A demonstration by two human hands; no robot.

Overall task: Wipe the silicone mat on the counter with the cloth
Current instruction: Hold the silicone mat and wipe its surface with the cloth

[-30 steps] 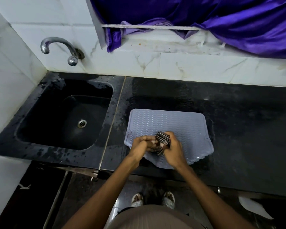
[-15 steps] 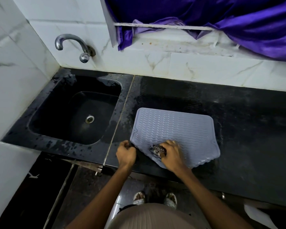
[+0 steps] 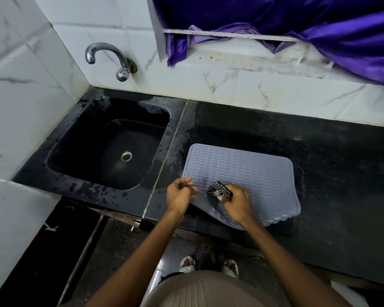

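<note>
Counter (image 3: 319,165) of dark, wet-looking stone, seen from above, with a rectangular pale grey-blue silicone mat (image 3: 248,171) with a wavy ribbed surface lying near its front edge, just right of the seam that divides the counter from the sink section. The mat's front left portion overhangs or curls at the counter's front edge, and its far edge lies well short of the back wall. Right hand (image 3: 238,203) rests on the front left part of the mat, fingers curled round a bunched black-and-white checked cloth (image 3: 218,191), which is pressed against the mat surface. Left hand (image 3: 180,196) sits at the mat's left front corner, fingers loosely curled with the fingertips at or on the mat's edge; whether they pinch the edge or merely touch it cannot be told. Both forearms extend from the bottom of the view.

Left of the seam, a black rectangular sink (image 3: 111,149) with a metal drain is sunk into the counter's left end. A curved chrome tap (image 3: 111,57) projects from the white marble-patterned tile wall (image 3: 231,85) above the sink's back edge. A glossy purple curtain (image 3: 319,29) hangs over a ledge above the counter's back edge.
</note>
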